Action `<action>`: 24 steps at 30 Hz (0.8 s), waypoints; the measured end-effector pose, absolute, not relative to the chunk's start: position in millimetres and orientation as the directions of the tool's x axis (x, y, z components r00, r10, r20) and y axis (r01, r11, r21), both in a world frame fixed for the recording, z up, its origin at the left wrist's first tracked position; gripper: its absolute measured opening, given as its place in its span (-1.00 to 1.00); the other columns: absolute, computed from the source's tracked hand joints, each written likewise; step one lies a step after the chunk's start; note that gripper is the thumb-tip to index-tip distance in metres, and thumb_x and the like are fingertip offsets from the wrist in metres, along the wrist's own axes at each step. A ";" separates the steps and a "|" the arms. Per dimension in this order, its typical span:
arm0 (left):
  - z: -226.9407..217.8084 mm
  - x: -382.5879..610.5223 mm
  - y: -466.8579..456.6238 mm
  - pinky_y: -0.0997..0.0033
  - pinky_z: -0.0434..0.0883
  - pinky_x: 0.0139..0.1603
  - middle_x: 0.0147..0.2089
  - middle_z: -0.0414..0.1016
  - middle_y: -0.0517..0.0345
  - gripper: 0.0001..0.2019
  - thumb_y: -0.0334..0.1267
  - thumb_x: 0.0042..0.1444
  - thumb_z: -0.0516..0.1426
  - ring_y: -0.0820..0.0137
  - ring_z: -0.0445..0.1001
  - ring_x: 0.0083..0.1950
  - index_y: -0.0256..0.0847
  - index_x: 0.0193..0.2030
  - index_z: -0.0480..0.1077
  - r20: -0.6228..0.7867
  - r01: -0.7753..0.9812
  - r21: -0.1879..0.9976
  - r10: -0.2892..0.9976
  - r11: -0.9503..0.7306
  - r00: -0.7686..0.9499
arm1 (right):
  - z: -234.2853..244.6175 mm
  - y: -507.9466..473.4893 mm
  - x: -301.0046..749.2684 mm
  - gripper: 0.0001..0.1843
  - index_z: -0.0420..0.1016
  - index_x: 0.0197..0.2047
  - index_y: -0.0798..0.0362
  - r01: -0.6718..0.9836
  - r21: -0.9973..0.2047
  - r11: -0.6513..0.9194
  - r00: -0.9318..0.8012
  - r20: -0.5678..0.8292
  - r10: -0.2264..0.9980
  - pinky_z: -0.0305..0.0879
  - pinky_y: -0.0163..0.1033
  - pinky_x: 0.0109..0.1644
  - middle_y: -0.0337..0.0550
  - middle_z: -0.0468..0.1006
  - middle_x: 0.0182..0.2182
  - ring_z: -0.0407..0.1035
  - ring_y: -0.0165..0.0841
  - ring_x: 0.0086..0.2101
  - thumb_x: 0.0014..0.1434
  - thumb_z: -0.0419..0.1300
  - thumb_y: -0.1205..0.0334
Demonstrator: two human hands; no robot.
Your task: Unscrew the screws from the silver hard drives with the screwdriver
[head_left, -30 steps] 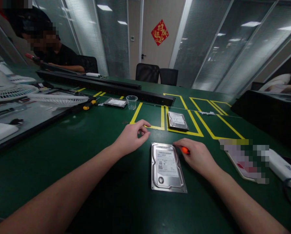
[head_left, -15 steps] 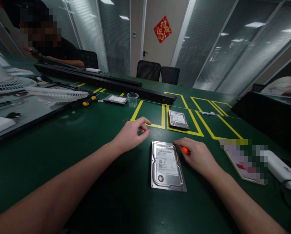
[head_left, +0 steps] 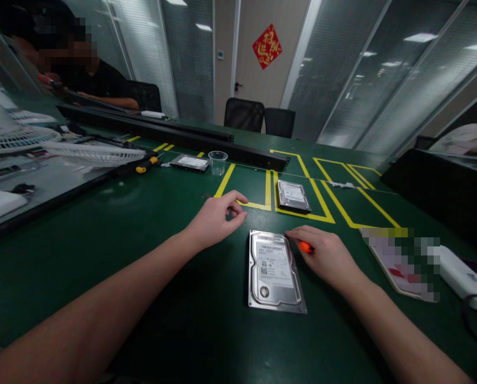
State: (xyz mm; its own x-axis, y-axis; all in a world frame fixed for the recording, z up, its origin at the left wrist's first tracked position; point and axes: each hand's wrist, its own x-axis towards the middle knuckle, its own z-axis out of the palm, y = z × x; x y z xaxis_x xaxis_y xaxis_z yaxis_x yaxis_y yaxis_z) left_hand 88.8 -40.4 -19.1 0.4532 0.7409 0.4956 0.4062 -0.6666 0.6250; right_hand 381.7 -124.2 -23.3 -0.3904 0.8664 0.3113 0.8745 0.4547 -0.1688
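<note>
A silver hard drive (head_left: 276, 277) with a white label lies flat on the green table, between my two hands. My left hand (head_left: 218, 216) hovers or rests by its upper left side, fingers loosely bent and the thumb apart, with nothing visible in them. At the drive's upper right corner is my right hand (head_left: 320, 248), closed around a tool with an orange handle (head_left: 306, 247). Only the rounded orange end shows; my fingers hide the rest. Farther back, a second hard drive (head_left: 292, 195) sits inside a yellow taped outline.
A clear plastic cup (head_left: 218, 164) stands beside another drive (head_left: 189, 162). A yellow-and-black tool (head_left: 146, 165) and white fan parts (head_left: 98, 153) are at left. Long black bars (head_left: 206, 145) cross the back. A phone-like slab (head_left: 398, 266) and white power strip (head_left: 464, 277) lie right. A person sits far left.
Hardly anything differs. The view has shifted very slightly; both hands and the hard drive keep their places. The person at far left has moved their head and arm a little.
</note>
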 end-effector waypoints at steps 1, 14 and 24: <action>-19.0 88.8 -40.6 0.40 0.48 -0.11 -0.29 0.62 0.25 -0.81 -0.30 0.26 0.19 0.44 0.57 -0.25 -0.18 0.01 0.44 0.496 0.405 0.625 0.740 -0.667 0.454 | -23.4 -124.3 381.8 -0.58 0.67 0.03 0.02 0.874 -0.171 0.454 -0.389 0.312 0.867 0.57 -0.07 0.07 -0.10 0.72 -0.01 0.64 -0.18 -0.05 0.21 0.14 0.54; -18.9 88.2 -40.3 0.37 0.50 -0.12 -0.29 0.63 0.23 -0.80 -0.27 0.26 0.19 0.42 0.57 -0.26 -0.17 0.01 0.44 0.487 0.416 0.622 0.743 -0.664 0.458 | -23.5 -123.9 382.8 -0.57 0.66 0.04 -0.03 0.864 -0.190 0.466 -0.391 0.330 0.859 0.58 -0.06 0.07 -0.11 0.72 -0.02 0.64 -0.19 -0.06 0.22 0.15 0.53; -19.9 88.2 -40.8 0.37 0.50 -0.12 -0.30 0.62 0.24 -0.79 -0.26 0.27 0.19 0.42 0.56 -0.26 -0.16 0.02 0.43 0.470 0.420 0.626 0.748 -0.657 0.470 | -23.2 -124.1 381.4 -0.58 0.66 0.02 -0.02 0.865 -0.192 0.464 -0.393 0.315 0.864 0.57 -0.10 0.06 -0.10 0.71 -0.03 0.63 -0.20 -0.07 0.21 0.15 0.53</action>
